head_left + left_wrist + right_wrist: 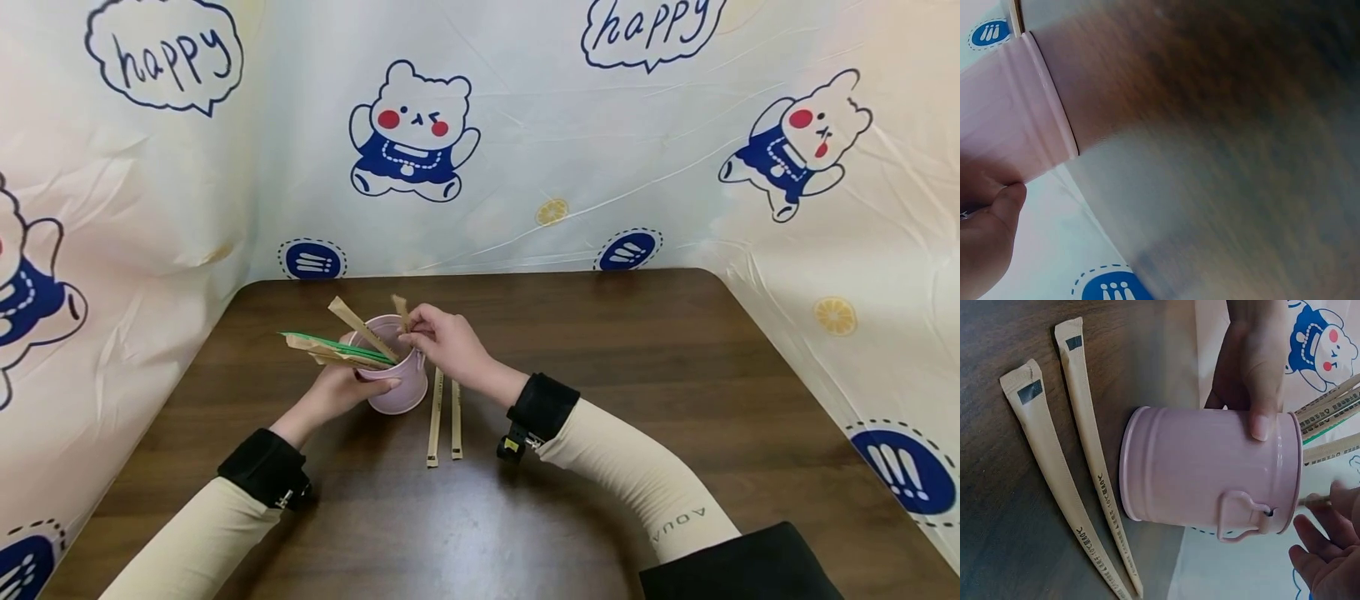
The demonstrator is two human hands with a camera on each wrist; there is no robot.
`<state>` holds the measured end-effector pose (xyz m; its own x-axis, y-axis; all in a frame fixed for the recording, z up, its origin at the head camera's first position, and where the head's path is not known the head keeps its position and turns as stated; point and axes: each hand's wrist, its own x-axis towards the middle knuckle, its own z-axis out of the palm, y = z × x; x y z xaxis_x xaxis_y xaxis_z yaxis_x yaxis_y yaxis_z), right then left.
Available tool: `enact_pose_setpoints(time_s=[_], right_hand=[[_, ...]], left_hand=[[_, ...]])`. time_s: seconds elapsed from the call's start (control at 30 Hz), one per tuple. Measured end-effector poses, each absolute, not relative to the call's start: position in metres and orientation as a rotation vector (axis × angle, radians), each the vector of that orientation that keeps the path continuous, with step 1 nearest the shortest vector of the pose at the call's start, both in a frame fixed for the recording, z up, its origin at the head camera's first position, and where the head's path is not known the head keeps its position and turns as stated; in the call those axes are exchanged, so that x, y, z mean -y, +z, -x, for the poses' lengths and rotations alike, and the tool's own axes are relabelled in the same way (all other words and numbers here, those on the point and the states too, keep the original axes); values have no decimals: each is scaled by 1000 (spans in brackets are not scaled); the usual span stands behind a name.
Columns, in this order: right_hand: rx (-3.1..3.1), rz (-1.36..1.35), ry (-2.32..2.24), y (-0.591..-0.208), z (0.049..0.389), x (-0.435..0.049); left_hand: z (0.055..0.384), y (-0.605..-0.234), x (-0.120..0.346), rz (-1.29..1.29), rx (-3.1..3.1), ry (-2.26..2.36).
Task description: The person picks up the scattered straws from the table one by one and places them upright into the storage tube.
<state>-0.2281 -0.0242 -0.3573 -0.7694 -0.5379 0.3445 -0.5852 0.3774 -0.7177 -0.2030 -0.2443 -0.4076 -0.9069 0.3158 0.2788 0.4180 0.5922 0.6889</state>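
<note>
My left hand (330,398) grips a small pink metal bucket (399,392) by its side, thumb across the near wall. Paper-wrapped straws (351,318) and a green straw (326,340) lean out of its mouth toward the left. At the right of the rim, my right hand (453,343) pinches another paper-wrapped straw (401,307), its lower end hidden by the bucket. In the right wrist view the bucket's wire handle (1225,515) hangs on the side, and the pinched straw (1314,500) shows between thumb and fingers.
Two paper-wrapped straws (434,429) lie side by side on the brown wooden table (600,358), just right of the bucket. A printed cloth (525,150) with cartoon bears hangs behind and along the sides of the table.
</note>
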Motion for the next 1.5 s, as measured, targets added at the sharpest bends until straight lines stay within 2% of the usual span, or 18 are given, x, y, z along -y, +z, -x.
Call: enact_pose_setpoints(time_s=[0.27,0.57,0.9,1.5], right_hand=[[2628,-983,1337,-360,233,17],[2468,-713,1426,-353,248,-1],[2707,-464,1317,-370,267,-16],[3169,-491,1016,-412,267,-8]], left_hand=[[202,-409,245,615,2691,-1166],[201,-410,246,599,2697,-1202],[200,-409,247,580,2732,-1191],[201,-407,248,583,2731,-1204]])
